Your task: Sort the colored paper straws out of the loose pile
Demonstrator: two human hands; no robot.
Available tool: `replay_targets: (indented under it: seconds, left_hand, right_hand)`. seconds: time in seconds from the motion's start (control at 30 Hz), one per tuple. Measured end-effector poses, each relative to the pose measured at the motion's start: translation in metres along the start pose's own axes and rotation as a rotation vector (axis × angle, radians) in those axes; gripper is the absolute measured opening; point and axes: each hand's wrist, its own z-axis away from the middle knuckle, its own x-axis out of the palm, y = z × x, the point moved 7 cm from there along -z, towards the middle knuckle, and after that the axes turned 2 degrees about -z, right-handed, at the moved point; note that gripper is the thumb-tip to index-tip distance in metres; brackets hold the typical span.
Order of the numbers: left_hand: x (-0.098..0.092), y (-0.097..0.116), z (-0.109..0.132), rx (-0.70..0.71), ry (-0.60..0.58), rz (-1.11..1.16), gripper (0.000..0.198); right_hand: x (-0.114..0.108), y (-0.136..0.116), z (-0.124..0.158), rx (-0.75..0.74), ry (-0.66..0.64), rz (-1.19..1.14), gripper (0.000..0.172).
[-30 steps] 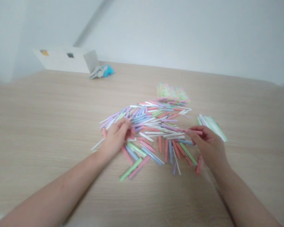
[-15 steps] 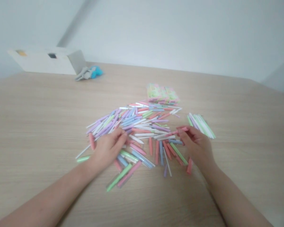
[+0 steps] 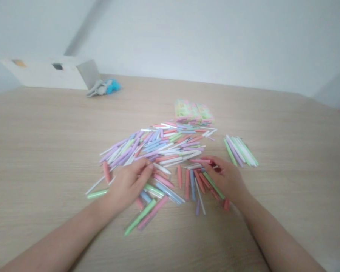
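Note:
Many thin sticks in pink, red, purple, blue, green and white lie in a loose heap [image 3: 155,145] on the wooden table. At the heap's left front, my left hand [image 3: 132,181] has its thumb and forefinger pressed together; what they hold, if anything, is too small to tell. On the right side, my right hand [image 3: 225,175] grips a pink stick [image 3: 200,161] that points left over the heap. Right of that hand, a small row of green, purple and white sticks [image 3: 240,151] lies side by side.
Behind the heap sit small green and pink packs [image 3: 193,112]. A white box [image 3: 51,73] stands at the back left, with a grey and blue crumpled item [image 3: 104,87] beside it. A pale wall rises behind the table [image 3: 294,124].
My right hand has moved left and slightly down with the pink stick. My left hand has stayed nearly in place, its fingers still together. The view has shifted slightly.

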Motion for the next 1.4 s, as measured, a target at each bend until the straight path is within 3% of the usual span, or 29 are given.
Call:
replay_targets:
  seconds: [0.3,0.5,0.67,1.07,1.27,1.4]
  left_hand:
    - [0.003,-0.003,0.003,-0.041,-0.002,0.148,0.022]
    - [0.006,0.0,0.005,-0.054,-0.021,0.265,0.017]
    - [0.005,0.006,0.006,-0.022,-0.029,0.168,0.02]
    - [0.008,0.008,0.006,0.003,-0.028,0.141,0.021]
    - [0.008,0.01,0.007,0.026,-0.045,0.139,0.023]
    - [0.009,0.011,0.008,0.015,-0.065,0.138,0.025]
  right_hand:
    - [0.0,0.014,-0.007,0.008,0.048,0.153,0.023]
    - [0.0,0.004,-0.007,-0.166,0.09,0.246,0.023]
    - [0.009,-0.01,-0.003,-0.301,-0.008,0.204,0.016]
    - [0.016,-0.002,-0.006,-0.256,-0.11,0.257,0.016]
    - [0.021,-0.004,-0.003,-0.263,-0.136,0.275,0.003]
    - [0.022,-0.007,-0.003,-0.274,-0.124,0.264,0.004]
